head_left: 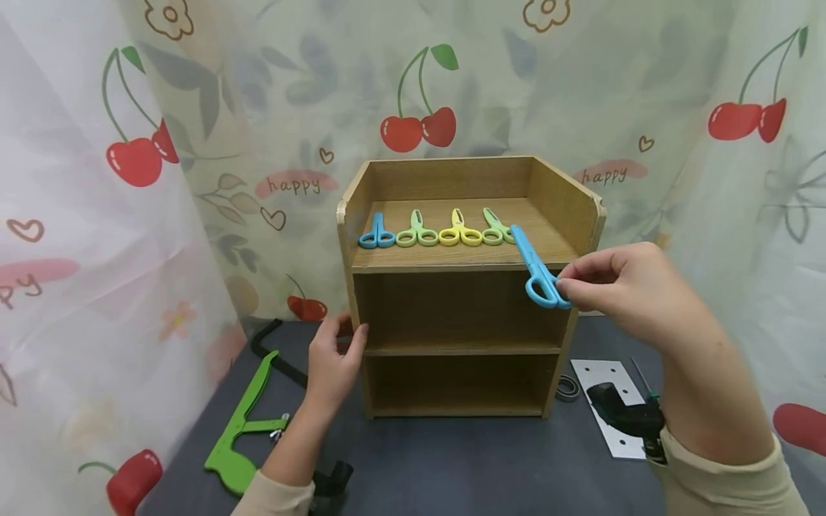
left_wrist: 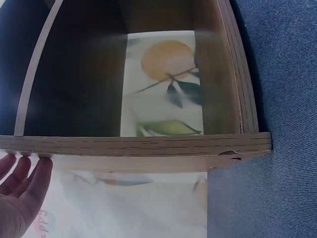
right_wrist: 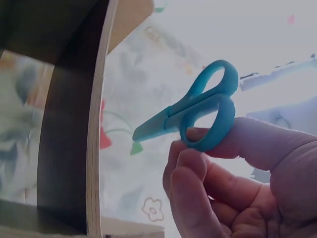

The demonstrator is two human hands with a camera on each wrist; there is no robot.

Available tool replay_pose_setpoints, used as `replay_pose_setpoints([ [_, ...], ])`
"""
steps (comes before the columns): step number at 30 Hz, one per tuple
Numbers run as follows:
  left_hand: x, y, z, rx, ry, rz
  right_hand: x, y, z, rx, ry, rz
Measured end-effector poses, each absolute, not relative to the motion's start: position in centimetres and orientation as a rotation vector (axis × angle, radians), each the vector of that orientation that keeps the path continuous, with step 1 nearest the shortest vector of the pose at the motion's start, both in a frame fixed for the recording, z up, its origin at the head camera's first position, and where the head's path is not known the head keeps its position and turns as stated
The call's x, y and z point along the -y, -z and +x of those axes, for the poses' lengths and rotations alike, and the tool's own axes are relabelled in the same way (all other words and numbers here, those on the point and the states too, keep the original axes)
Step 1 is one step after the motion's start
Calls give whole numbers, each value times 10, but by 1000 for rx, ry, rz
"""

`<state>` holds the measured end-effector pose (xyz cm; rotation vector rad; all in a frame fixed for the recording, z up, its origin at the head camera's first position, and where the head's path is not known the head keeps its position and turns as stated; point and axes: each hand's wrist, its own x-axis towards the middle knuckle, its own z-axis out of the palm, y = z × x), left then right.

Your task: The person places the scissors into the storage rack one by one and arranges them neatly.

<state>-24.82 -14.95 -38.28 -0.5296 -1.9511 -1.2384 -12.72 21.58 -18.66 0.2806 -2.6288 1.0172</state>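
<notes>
My right hand (head_left: 635,294) pinches one handle loop of a light-blue pair of scissors (head_left: 539,276) between thumb and fingers. The scissors (right_wrist: 185,119) are tilted, blades toward the top shelf's right part. On the top board of a wooden shelf unit (head_left: 461,269) lie other scissors in a row: a blue pair (head_left: 377,233), a green pair (head_left: 416,233), a yellow pair (head_left: 459,233) and another green pair (head_left: 497,231). My left hand (head_left: 334,362) rests against the unit's left side, its fingertips (left_wrist: 43,162) touching the outside of the panel.
Left on the dark table lies a green-handled tool with a black frame (head_left: 239,430). To the right are a roll of tape (head_left: 567,388) and a white board with holes (head_left: 609,408). A printed curtain (head_left: 290,93) hangs behind the unit.
</notes>
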Motion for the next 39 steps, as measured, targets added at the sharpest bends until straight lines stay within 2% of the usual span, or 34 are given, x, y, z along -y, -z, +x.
replay_pose_setpoints([
  [9, 149, 382, -247, 1963, 1252, -514, -214, 163, -157, 2701, -727, 136],
  [23, 149, 381, -246, 1994, 1250, -496, -187, 156, -189, 2660, -262, -1],
  [39, 150, 381, -246, 1986, 1286, -499, -170, 133, -235, 2780, 41, -113],
])
